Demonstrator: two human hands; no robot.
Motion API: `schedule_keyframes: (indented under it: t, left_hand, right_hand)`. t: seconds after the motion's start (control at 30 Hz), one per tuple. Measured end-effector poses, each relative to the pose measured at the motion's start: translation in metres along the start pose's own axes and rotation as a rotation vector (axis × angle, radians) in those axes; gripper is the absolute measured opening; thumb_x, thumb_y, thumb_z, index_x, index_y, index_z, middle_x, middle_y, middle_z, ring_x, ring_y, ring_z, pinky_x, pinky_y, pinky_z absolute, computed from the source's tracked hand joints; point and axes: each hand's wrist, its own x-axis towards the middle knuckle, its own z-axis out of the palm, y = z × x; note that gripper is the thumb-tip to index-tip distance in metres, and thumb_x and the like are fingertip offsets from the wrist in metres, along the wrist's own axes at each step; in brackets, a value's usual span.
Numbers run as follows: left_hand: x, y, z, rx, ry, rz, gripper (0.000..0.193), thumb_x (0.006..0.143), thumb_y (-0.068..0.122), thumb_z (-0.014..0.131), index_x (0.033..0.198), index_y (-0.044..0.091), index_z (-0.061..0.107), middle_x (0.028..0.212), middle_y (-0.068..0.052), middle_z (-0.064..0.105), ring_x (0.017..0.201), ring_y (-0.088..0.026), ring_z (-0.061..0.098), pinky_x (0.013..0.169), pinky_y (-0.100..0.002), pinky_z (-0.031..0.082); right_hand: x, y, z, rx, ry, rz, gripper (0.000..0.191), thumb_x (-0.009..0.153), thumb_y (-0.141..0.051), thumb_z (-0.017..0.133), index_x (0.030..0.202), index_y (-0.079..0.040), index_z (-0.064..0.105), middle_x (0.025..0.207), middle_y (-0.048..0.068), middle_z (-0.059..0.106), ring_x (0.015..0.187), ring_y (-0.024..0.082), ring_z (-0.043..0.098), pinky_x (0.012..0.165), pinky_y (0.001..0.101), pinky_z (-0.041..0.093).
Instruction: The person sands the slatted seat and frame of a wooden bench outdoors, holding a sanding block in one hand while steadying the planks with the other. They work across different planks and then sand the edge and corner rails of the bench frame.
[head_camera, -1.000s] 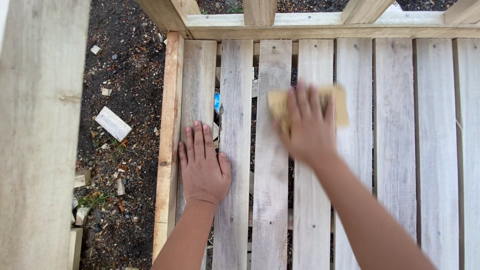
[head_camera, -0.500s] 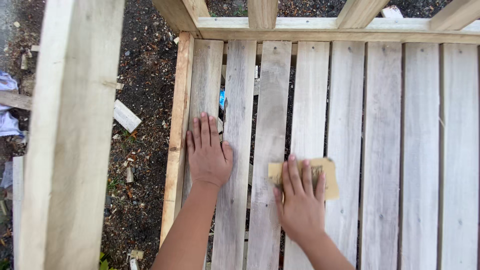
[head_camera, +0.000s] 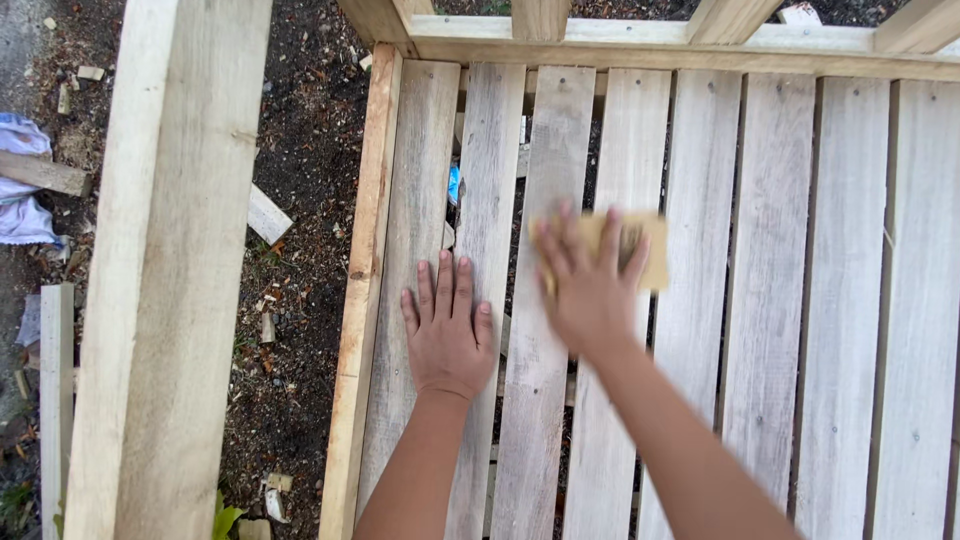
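- Wooden slatted panel (head_camera: 780, 300) of pale, weathered boards fills the right of the head view, lying over dark soil (head_camera: 300, 150).
- Thick pale beam (head_camera: 170, 280) runs up the left side, nearer the camera.
- Right hand (head_camera: 590, 290), blurred, reaches in from the lower right with the forearm angled up and left; its fingers are spread and pressed flat on a tan sanding sheet (head_camera: 640, 250) lying across two middle slats.
- Left hand (head_camera: 447, 335) lies palm down, fingers straight and close together, flat on the second and third slats from the left edge, holding nothing.
- Small offcut of wood (head_camera: 268, 214) rests on the soil.
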Motion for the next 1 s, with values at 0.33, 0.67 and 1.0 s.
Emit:
schedule_keyframes:
  t: [0.33, 0.67, 1.0]
  left_hand:
    - [-0.007, -0.026, -0.016, -0.009, -0.075, 0.178, 0.066, 0.104, 0.043, 0.032, 0.162, 0.012, 0.026, 0.17, -0.011, 0.018, 0.156, -0.03, 0.013, 0.125, -0.049, 0.008]
    - [-0.028, -0.05, -0.016, -0.134, 0.035, 0.057, 0.061, 0.105, 0.03, 0.034, 0.159, 0.002, 0.032, 0.168, -0.017, 0.027, 0.157, -0.032, 0.022, 0.128, -0.044, 0.016]
    - [-0.031, -0.053, -0.019, -0.213, 0.106, 0.095, 0.059, 0.102, 0.026, 0.039, 0.155, 0.0, 0.04, 0.165, -0.017, 0.036, 0.155, -0.034, 0.029, 0.128, -0.046, 0.019]
  right_hand:
    - [-0.079, -0.042, -0.006, 0.126, 0.276, -0.228, 0.062, 0.102, -0.058, 0.011, 0.159, -0.034, 0.01, 0.166, -0.008, 0.003, 0.153, 0.036, -0.003, 0.114, 0.0732, 0.002]
    - [-0.03, -0.063, -0.01, 0.204, 0.102, -0.174, 0.068, 0.101, -0.052, 0.02, 0.161, -0.022, 0.012, 0.168, -0.001, 0.004, 0.152, 0.036, 0.001, 0.117, 0.0701, 0.005]
    - [0.016, -0.057, -0.016, 0.173, -0.099, -0.109, 0.06, 0.101, -0.059, 0.016, 0.159, -0.044, 0.012, 0.169, -0.005, 0.004, 0.152, 0.042, -0.006, 0.113, 0.0727, -0.002]
